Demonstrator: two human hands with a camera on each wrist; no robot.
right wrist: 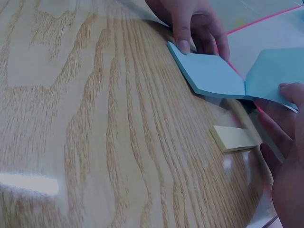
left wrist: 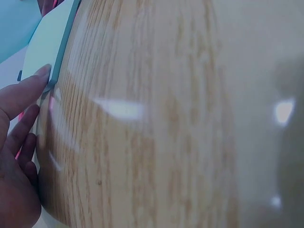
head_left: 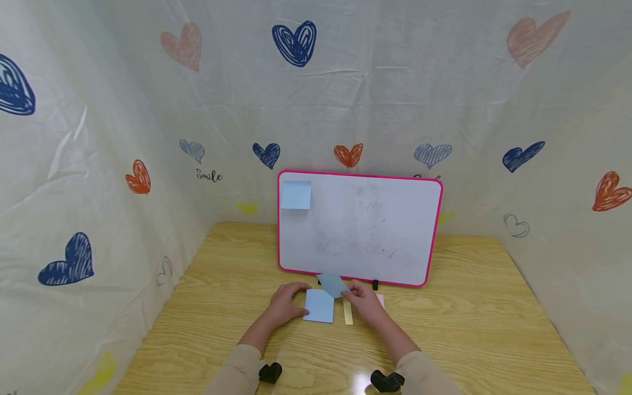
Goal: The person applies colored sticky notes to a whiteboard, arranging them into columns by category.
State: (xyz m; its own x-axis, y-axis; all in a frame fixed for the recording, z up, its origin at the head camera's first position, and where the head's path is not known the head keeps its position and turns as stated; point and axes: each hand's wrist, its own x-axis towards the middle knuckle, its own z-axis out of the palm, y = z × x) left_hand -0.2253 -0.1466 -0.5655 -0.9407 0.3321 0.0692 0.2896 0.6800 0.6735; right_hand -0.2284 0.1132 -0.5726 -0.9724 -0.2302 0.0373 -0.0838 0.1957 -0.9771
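Observation:
A pad of blue sticky notes [head_left: 319, 307] lies on the table, with my left hand [head_left: 283, 304] at its left side. The left thumb rests on the pad's near corner, seen also in the left wrist view. My right hand [head_left: 365, 303] pinches one blue sticky note [head_left: 332, 284] between thumb and fingers. That sheet is lifted at an angle, and in the right wrist view it meets the pad [right wrist: 209, 73] along one edge. Just below the right hand lies a narrow pale yellow sticky pad [right wrist: 235, 138].
A whiteboard [head_left: 355, 230] with a pink frame stands tilted behind the hands. One blue sticky note [head_left: 296, 195] sits at its upper left corner. Pink paper [head_left: 380, 300] shows partly behind the right hand. A heart-printed curtain [head_left: 365, 82] surrounds the wooden table [head_left: 469, 329].

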